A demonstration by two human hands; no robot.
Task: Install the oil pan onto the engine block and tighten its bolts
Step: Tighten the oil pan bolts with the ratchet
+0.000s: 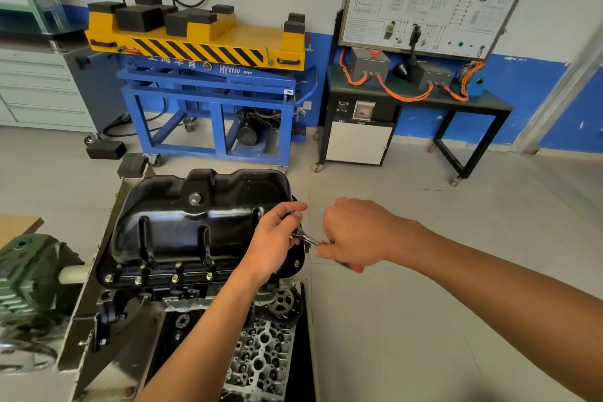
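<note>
1. A red-handled tool (308, 239) is clenched in the right hand (355, 235).
2. Its metal head is pinched by the left hand (274, 238).
3. The oil pan (195, 222) is seated on the engine block (189, 295), beneath the left hand.

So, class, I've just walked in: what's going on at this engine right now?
A person is working at the right end of the black oil pan, which sits on the engine block. The right hand grips a red-handled tool, and the left hand holds its metal end at the pan's flange. Several bolts are already in place along the near flange.
</note>
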